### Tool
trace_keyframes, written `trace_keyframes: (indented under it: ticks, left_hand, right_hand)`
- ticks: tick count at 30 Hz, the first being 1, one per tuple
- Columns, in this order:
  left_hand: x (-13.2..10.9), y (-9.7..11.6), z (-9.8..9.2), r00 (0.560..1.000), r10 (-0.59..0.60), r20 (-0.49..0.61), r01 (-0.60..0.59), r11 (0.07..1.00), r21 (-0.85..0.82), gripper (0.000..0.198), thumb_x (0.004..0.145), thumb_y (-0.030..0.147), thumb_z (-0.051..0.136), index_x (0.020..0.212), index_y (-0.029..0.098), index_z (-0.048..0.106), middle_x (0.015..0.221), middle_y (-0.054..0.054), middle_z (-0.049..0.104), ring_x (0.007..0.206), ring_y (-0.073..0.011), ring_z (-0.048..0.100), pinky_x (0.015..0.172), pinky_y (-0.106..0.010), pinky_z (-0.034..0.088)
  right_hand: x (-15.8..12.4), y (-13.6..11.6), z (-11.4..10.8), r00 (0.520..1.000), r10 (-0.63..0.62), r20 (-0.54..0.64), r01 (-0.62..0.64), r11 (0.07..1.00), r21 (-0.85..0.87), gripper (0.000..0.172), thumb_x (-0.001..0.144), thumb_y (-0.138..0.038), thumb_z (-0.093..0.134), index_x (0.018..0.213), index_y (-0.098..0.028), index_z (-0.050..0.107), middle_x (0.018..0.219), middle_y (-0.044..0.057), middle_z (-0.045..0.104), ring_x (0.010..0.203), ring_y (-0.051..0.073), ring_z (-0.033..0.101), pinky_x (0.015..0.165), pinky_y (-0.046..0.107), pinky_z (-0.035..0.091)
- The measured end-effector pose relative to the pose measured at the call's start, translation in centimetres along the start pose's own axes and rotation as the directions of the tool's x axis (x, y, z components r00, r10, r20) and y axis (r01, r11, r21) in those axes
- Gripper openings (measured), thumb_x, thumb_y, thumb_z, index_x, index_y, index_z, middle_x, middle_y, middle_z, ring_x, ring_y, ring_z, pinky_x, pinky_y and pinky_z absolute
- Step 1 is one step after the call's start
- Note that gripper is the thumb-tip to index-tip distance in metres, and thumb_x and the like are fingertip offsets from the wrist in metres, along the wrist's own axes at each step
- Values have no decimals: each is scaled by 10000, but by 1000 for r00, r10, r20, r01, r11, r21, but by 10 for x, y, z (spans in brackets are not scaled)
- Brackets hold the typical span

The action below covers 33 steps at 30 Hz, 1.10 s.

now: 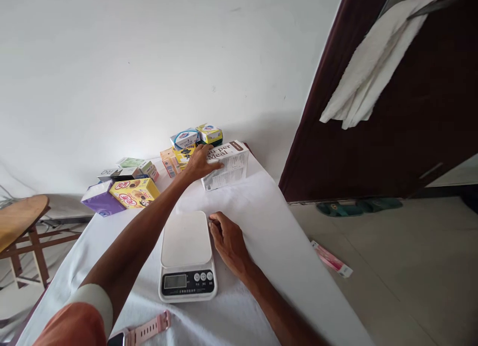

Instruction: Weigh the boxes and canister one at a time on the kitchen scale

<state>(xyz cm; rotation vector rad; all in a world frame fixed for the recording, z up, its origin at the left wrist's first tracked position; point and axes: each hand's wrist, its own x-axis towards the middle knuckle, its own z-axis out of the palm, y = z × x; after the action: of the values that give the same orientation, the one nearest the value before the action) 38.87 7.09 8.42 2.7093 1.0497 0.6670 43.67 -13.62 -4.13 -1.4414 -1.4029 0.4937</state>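
My left hand reaches to the back of the table, its fingers over the near left end of a white "Su-per Meal" box; the fingertips are partly hidden behind it. My right hand rests on the cloth with curled fingers, beside the right edge of a white kitchen scale. Nothing lies on the scale's plate. Left of the white box are a yellow box, a blue and white box on top of it and a small yellow box.
A purple box, a yellow snack box and green boxes stand at the back left. A pink-strapped watch lies in front. A stool stands left; slippers and a pink box are on the floor.
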Motion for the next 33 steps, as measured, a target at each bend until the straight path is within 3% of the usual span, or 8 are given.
trace_keyframes:
  ticks: [5, 11, 15, 18, 22, 26, 30, 33]
  left_hand:
    - [-26, -3, -4, 998, 46, -48, -43, 997, 68, 751, 816, 455, 787, 1442, 169, 487, 1388, -194, 530, 1326, -377, 477, 1127, -545, 382]
    - [-105, -3, -38, 985, 100, -139, -88, 992, 94, 689, 887, 463, 712, 1478, 248, 433, 1436, -167, 506, 1334, -359, 450, 1105, -553, 399]
    - [-154, -29, -71, 987, -23, -159, 55, 979, 197, 637, 887, 385, 709, 1449, 228, 453, 1425, -161, 520, 1312, -357, 457, 1096, -546, 393]
    - [-175, -62, -93, 974, -181, -138, 217, 922, 319, 662, 838, 325, 741, 1426, 201, 462, 1422, -172, 507, 1305, -370, 441, 1083, -549, 383]
    - [-186, -99, -110, 939, -342, 23, 302, 859, 414, 625, 783, 294, 763, 1348, 197, 515, 1346, -164, 534, 1235, -373, 473, 1044, -552, 389]
    - [-185, -121, -117, 927, -370, 60, 307, 840, 448, 457, 835, 195, 661, 1282, 200, 564, 1269, -147, 559, 1205, -353, 498, 1009, -522, 402]
    - [-182, -126, -126, 945, -314, 94, 242, 863, 442, 328, 833, 200, 669, 1156, 202, 611, 1136, -106, 601, 1121, -324, 541, 988, -496, 412]
    - [-181, -114, -143, 971, -239, 32, 206, 890, 406, 305, 851, 251, 683, 1143, 213, 604, 1057, -80, 606, 1039, -293, 563, 926, -454, 441]
  right_hand:
    - [-1, -1, -2, 1000, 11, 15, -11, 1000, 10, 200, 949, -327, 446, 972, -235, 622, 892, 49, 743, 811, 226, 695, 756, 333, 506]
    - [0, -2, -5, 998, 38, 52, -40, 999, 32, 297, 958, -453, 461, 1000, -228, 651, 906, 48, 753, 811, 230, 702, 739, 342, 522]
    - [0, -5, -5, 992, 89, 95, -92, 995, 26, 344, 949, -509, 473, 1024, -231, 660, 934, 55, 758, 835, 237, 706, 738, 350, 527]
    - [0, -7, -6, 986, 122, 113, -125, 992, 19, 358, 940, -525, 483, 1036, -231, 663, 960, 65, 762, 874, 248, 710, 768, 360, 530]
    - [0, -8, -6, 981, 149, 126, -151, 989, 4, 359, 938, -528, 488, 1040, -231, 662, 979, 75, 759, 890, 254, 708, 796, 372, 533]
    - [0, -9, -7, 980, 143, 136, -146, 989, 6, 347, 940, -516, 482, 1036, -232, 656, 963, 71, 756, 875, 250, 702, 794, 370, 531]
    - [0, -12, -8, 979, 148, 139, -152, 988, 18, 348, 946, -512, 468, 1033, -232, 653, 968, 73, 752, 879, 245, 703, 787, 359, 529]
    - [0, -11, -7, 980, 145, 135, -149, 989, 17, 344, 949, -503, 464, 1040, -229, 651, 959, 70, 751, 870, 240, 704, 777, 351, 525]
